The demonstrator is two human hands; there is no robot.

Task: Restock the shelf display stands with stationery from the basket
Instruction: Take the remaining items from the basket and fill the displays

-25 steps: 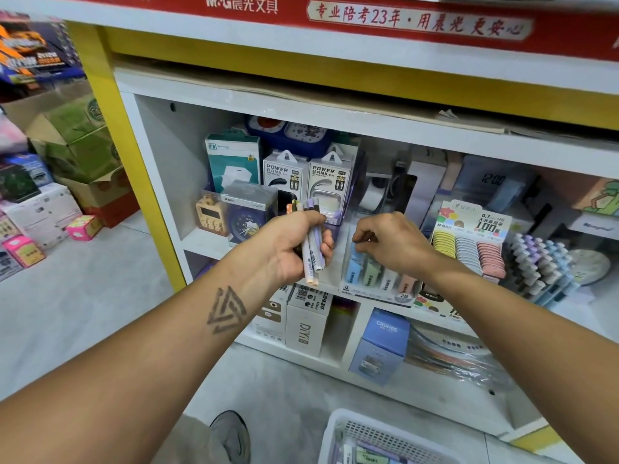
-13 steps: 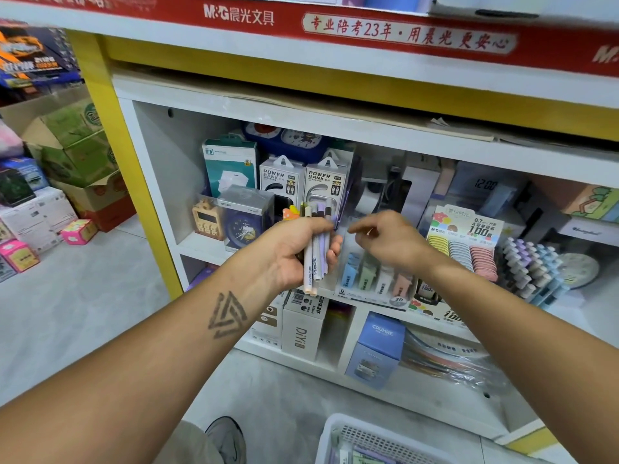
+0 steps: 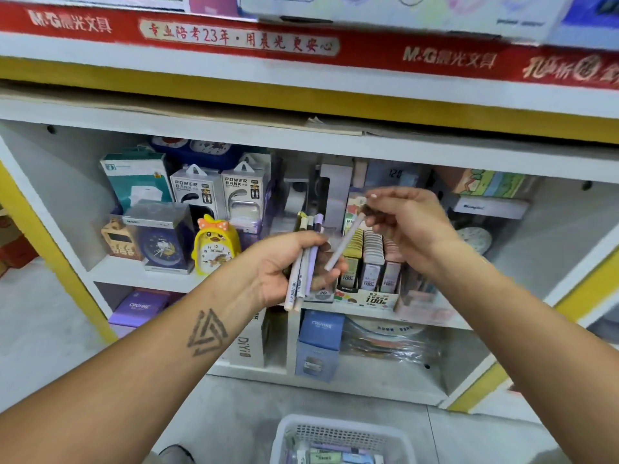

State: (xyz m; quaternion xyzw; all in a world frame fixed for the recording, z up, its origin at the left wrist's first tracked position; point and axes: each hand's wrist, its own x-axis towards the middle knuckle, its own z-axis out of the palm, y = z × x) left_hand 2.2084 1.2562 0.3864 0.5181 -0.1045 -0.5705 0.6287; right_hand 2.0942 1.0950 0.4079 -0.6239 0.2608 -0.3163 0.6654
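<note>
Pens held before the shelf, above the basket (image 3: 341,433)

The left hand (image 3: 284,266) grips a bundle of pens (image 3: 303,266), near upright, tips down. The right hand (image 3: 405,219) pinches 1 pen (image 3: 343,244), slanting up-right from the left fingers, before the display stand (image 3: 368,262).

Pens, display stand and basket

A bundle of pastel pens (image 3: 303,276) stands upright; one white pen (image 3: 343,244) tilts beside it, before the stocked display stand (image 3: 368,298). White basket (image 3: 341,433) on the floor below.

A stationery shop: a red brand banner (image 3: 234,38) tops white shelves (image 3: 140,272) of boxed, packaged goods (image 3: 197,192).
</note>
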